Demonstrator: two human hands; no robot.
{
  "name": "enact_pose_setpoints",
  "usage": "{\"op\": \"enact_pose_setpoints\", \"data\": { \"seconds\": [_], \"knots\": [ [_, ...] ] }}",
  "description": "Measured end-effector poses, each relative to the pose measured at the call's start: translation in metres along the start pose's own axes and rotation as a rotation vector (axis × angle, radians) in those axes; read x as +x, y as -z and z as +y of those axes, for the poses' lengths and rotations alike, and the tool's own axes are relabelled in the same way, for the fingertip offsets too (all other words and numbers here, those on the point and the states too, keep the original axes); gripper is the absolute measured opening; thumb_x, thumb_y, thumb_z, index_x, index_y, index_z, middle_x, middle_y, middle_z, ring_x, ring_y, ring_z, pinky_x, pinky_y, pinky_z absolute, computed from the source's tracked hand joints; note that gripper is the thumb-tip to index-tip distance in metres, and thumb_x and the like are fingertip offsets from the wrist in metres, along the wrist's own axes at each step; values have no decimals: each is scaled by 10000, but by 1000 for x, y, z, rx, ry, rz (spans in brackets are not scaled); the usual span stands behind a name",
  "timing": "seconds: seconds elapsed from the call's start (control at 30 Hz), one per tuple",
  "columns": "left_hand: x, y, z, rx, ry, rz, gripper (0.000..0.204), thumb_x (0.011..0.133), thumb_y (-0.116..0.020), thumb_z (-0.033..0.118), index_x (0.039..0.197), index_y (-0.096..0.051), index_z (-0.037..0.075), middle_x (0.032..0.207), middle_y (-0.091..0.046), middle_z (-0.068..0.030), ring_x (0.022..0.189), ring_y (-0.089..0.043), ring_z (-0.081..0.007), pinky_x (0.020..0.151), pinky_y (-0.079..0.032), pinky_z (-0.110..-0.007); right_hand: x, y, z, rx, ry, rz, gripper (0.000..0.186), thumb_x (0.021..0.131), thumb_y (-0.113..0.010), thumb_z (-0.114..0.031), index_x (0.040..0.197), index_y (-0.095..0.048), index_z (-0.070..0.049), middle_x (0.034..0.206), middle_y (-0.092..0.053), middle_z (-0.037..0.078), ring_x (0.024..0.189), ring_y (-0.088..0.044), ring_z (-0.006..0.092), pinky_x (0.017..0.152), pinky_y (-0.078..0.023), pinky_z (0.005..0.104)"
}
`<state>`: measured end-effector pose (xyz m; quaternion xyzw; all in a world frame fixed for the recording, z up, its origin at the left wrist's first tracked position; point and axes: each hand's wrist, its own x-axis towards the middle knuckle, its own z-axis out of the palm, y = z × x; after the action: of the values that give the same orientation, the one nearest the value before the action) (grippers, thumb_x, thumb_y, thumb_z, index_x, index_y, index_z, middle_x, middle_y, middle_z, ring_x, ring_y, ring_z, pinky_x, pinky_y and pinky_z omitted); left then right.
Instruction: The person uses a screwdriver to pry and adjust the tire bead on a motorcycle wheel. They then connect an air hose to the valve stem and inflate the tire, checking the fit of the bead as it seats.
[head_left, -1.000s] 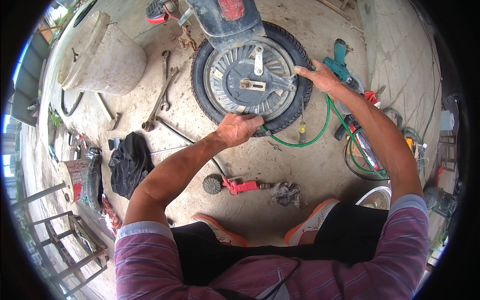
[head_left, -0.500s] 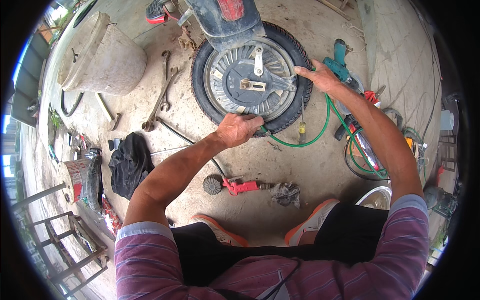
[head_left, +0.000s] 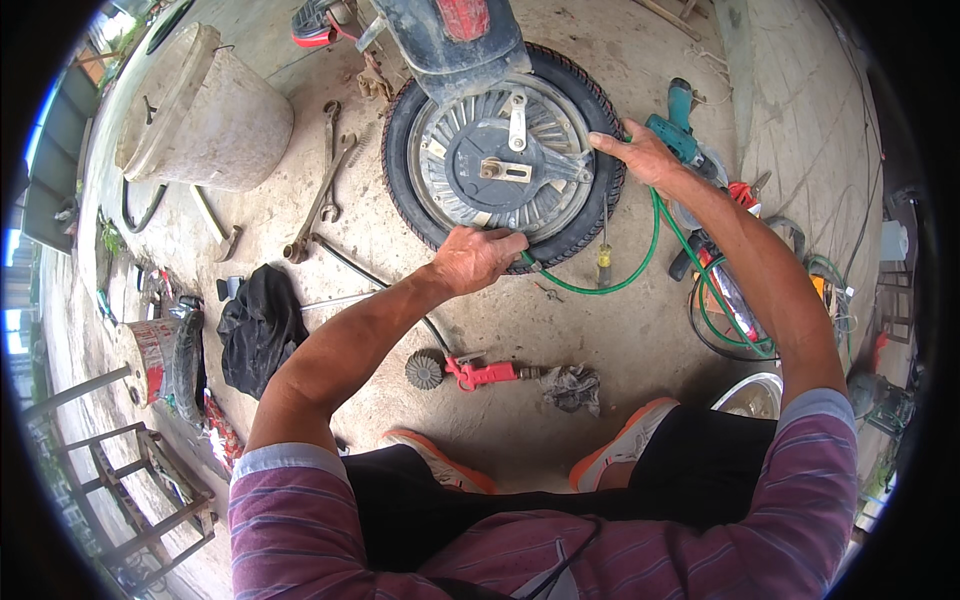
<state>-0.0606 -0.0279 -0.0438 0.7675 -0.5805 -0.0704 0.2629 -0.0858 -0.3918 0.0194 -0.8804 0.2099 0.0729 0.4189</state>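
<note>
Wheel partly under fender. Left hand: fingers together by hose and tyre (grip hidden, cannot tell). Right hand: thumb on tyre, fingers unclear. Best: steady wheel, unkinked hose.

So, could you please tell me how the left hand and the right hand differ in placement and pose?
Placement: the left hand is at the near edge of the tire, while the right hand is at its right edge.
Pose: the left hand points rightward, while the right hand's thumb stretches leftward over the tire, toward the hub.
Shared: both hands are bare and touch the tire.
</note>
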Motion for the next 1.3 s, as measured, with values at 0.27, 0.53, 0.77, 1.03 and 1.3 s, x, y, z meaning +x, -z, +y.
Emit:
{"op": "enact_pose_setpoints", "data": {
  "seconds": [0.27,0.53,0.77,1.03,1.3],
  "knots": [
    [0,0,0,-4,-7,8,186,962,-725,117,1132,-652,139,985,-746,-81,872,-743,-361,685,-603,-474,6,-2,7,-4,4,14,1260,861,-791,-723,1636,-295,137,1638,-428,344,1534,-438,405,1257,-367,461],
    [-1,0,0,-1,1,0,191,960,-720,107,1136,-651,135,1009,-751,-87,886,-746,-360,701,-609,-474,4,-3,5,22,1,13,1209,878,-791,-699,1625,-329,132,1607,-478,325,1508,-475,392,1247,-381,446],
    [-1,-1,-1,-1,8,-4,201,955,-723,104,1141,-651,132,1019,-754,-88,899,-746,-361,719,-613,-473,11,-5,14,49,27,13,1098,909,-790,-653,1606,-397,98,1577,-536,275,1469,-521,356,1224,-406,433],
    [-2,-1,-2,-6,4,-3,199,959,-718,109,1145,-649,133,1018,-751,-90,900,-745,-365,720,-612,-474,10,-6,13,64,26,3,1075,913,-791,-646,1602,-414,87,1564,-554,264,1451,-540,349,1212,-420,430],
    [-1,-1,0,-2,18,-18,201,964,-716,111,1149,-644,138,1011,-745,-87,894,-743,-362,718,-609,-473,12,-6,18,54,19,18,1072,912,-789,-654,1595,-423,86,1551,-562,272,1442,-549,351,1206,-430,434]
  ]
}}
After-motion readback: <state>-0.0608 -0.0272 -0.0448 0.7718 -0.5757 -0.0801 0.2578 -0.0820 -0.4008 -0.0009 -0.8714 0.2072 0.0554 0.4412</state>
